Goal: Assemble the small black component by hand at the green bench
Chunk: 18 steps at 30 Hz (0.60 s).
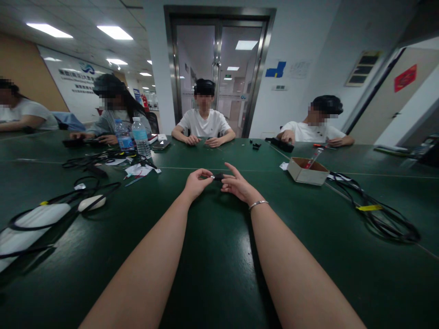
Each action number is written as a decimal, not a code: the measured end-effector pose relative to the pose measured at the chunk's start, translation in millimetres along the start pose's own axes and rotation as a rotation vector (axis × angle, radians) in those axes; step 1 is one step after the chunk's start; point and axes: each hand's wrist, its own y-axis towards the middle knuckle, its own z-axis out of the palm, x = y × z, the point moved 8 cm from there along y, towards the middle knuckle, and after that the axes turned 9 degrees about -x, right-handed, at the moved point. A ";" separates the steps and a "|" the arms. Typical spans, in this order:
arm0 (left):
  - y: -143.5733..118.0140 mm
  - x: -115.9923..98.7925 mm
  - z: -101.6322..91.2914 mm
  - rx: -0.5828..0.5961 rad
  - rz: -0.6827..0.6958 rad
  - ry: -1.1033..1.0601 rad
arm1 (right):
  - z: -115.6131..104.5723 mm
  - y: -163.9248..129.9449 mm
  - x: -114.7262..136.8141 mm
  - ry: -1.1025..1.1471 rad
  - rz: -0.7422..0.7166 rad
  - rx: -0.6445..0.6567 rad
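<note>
Between my two hands, above the green table [212, 256], is a small black piece with a shiny metal end [218, 177]; its exact kind is too small to make out. My left hand [199, 183] pinches the metal end between thumb and fingertips. From the other side, my right hand [240, 185] has its lower fingers closed at the black end, while its index finger sticks out forward. A metal bracelet [258, 205] circles my right wrist.
A cardboard box [307, 173] with a red-marked tube stands to the right, near coiled black cable [380, 214]. On the left lie more cables, a white power strip [30, 226], a white mouse [92, 203] and two bottles [140, 137]. Several people sit around the table.
</note>
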 end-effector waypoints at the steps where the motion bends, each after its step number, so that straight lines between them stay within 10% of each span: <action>1: -0.1 0.1 0.3 0.001 -0.001 0.002 | 0.1 0.9 -1.8 -0.011 0.023 -0.007; 18: -0.7 5.7 3.2 0.034 -0.034 0.009 | 4.5 7.9 -12.5 -0.191 0.125 -0.026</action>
